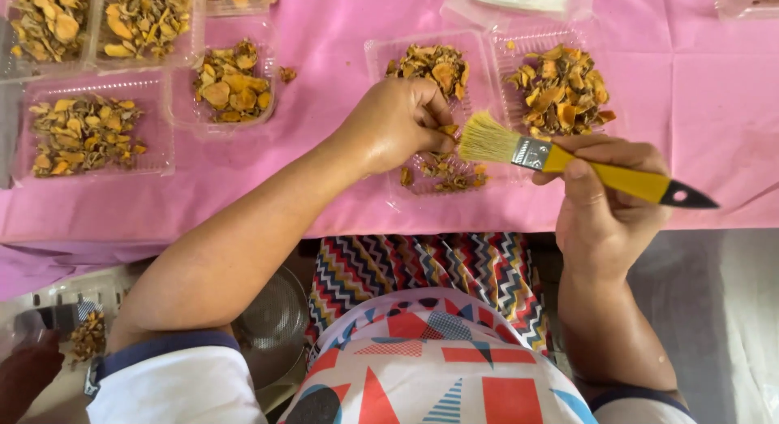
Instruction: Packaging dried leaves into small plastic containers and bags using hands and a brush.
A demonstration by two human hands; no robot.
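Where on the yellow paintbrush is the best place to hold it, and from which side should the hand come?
Probably the yellow handle of the paintbrush, just behind the metal band. It is flat and long there, and the bristles stay free. The brush lies across the view with its bristles toward the left hand, so come from below, on the person's side, as the right hand does now.

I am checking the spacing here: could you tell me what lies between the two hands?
In the head view, only the brush's bristles lie between left hand and right hand.
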